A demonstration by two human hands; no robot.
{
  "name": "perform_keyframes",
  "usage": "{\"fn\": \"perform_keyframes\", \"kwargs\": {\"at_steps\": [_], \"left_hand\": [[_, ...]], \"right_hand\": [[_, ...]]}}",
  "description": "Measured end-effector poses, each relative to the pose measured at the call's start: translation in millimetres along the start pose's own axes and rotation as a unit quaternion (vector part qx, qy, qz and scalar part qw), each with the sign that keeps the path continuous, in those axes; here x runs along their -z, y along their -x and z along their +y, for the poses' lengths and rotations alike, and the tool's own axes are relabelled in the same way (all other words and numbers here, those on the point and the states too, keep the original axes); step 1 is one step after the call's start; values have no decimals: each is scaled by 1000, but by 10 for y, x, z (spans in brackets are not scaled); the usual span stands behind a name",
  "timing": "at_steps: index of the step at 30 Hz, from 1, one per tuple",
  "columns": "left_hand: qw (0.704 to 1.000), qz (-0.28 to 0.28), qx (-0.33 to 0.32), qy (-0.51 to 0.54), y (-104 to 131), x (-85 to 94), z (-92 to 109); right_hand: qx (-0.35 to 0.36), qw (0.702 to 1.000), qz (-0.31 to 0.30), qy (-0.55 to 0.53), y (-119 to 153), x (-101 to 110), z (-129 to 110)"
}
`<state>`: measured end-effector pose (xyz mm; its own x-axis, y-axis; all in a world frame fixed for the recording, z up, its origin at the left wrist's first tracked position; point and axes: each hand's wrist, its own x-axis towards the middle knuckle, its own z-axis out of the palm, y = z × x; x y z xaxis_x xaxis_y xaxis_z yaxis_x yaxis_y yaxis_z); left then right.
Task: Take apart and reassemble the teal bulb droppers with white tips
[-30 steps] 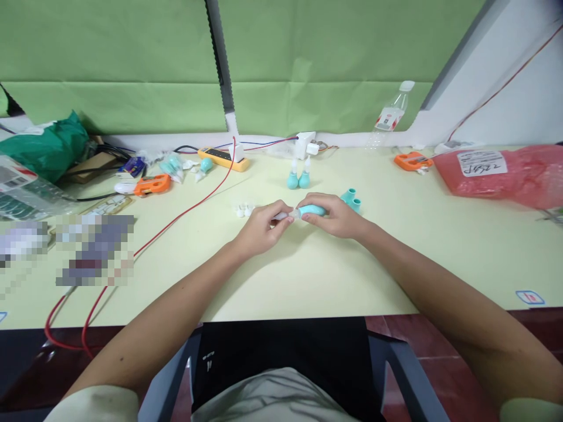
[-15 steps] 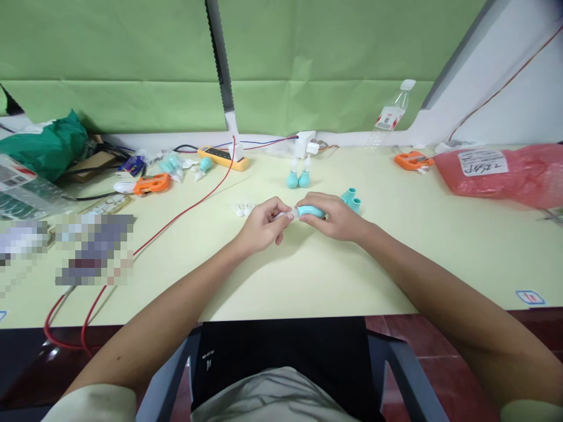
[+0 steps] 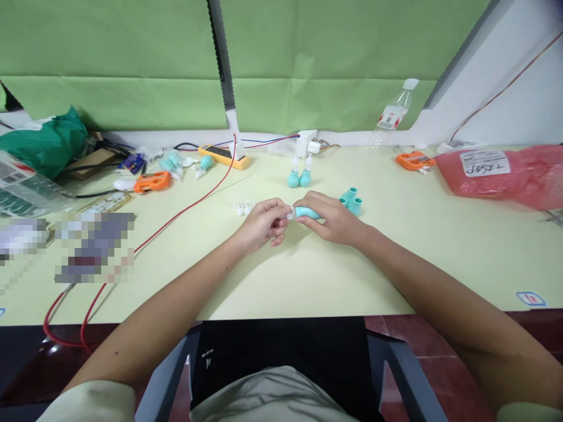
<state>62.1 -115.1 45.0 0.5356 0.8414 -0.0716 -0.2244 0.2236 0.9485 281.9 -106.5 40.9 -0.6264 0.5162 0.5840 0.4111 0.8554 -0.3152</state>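
Observation:
My left hand (image 3: pixel 267 223) pinches a small translucent whitish piece (image 3: pixel 290 215), mostly hidden by its fingers. My right hand (image 3: pixel 333 215) is closed around a teal bulb-like piece (image 3: pixel 308 213), its end pointing left at the whitish piece. The two ends are very close; whether they touch I cannot tell. Behind the hands stand two teal bulbs with clear nozzles (image 3: pixel 299 177). Just past my right hand is a cluster of teal open-ended tubes (image 3: pixel 350 201). Several small white parts (image 3: pixel 244 208) lie beyond my left hand.
A red cable (image 3: pixel 185 212) crosses the table on the left. At the back are a yellow power strip (image 3: pixel 224 157), a white plug (image 3: pixel 307 143) and a plastic bottle (image 3: pixel 393 111). Orange tools (image 3: pixel 152 182) lie left, and a red bag (image 3: pixel 497 176) sits at the right.
The left fingers have turned slightly around the whitish piece, with the lower fingers now curled differently. The teal piece has shifted a little left in the right hand.

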Motion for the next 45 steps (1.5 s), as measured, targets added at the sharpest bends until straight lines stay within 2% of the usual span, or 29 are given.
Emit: {"fn": "perform_keyframes", "kwargs": {"at_steps": [5,8,10,13,16,20,23,28,34,36,38,40,43,45], "left_hand": [[996,-2,-75,-54,-14,-12,-42],[990,10,-108,-89,-21,-20,-53],[988,27,-117,-93,-22,-22,-47],[985,47,-135,-92,-22,-20,-27],[981,72,-143,-107,-31,-9,-20],[981,79,-139,-114,-57,14,-50],[978,72,-149,-126,-62,18,-68],[972,67,-161,-157,-37,-3,-50],[965,85,-159,-188,-52,32,-48],[958,93,-162,-217,-72,59,11],[948,106,-174,-246,-108,92,152],[932,124,-198,-278,-177,137,370],[893,143,-233,-358,-378,246,725],[870,130,-211,-426,-576,347,885]], "right_hand": [[-34,999,-4,-27,-11,3,23],[-104,989,-9,-107,-26,-6,12],[-175,963,-27,-202,-33,-38,-18],[-255,907,-64,-331,-37,-115,-79],[-276,873,-78,-394,-38,-185,-118],[-273,847,-103,-445,-39,-222,-121],[-289,846,-104,-437,-47,-219,-131],[-342,861,-64,-372,-55,-220,-160],[-329,883,-39,-332,-30,-299,-134],[-328,888,-32,-321,-23,-332,-121],[-329,886,-23,-325,-19,-356,-109],[-341,876,-9,-341,-19,-371,-95],[-367,862,-11,-350,-16,-379,-74],[-371,862,-31,-343,-12,-379,-65]]}}
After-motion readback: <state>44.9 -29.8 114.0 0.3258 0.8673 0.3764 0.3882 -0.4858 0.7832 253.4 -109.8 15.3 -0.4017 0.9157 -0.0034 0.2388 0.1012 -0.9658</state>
